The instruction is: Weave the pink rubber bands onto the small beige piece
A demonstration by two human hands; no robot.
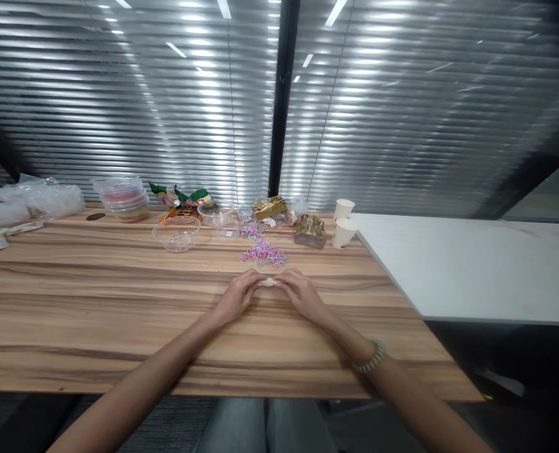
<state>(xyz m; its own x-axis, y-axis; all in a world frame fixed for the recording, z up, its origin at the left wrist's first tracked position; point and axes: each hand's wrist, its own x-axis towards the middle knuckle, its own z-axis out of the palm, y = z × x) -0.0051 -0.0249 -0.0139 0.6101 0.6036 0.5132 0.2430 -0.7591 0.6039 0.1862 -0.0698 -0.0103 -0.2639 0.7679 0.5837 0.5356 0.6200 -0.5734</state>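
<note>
left hand and right hand meet fingertip to fingertip on the wooden table | both pinch a small pale piece between them | long axis left-right | bead pile just beyond

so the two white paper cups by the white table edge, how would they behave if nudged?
The paper cups look thin-walled and empty, so probably very light and easy to slide. One seems tilted against the other, so a nudge would likely tip or roll it. Probably crushable under a firm grip.
</note>
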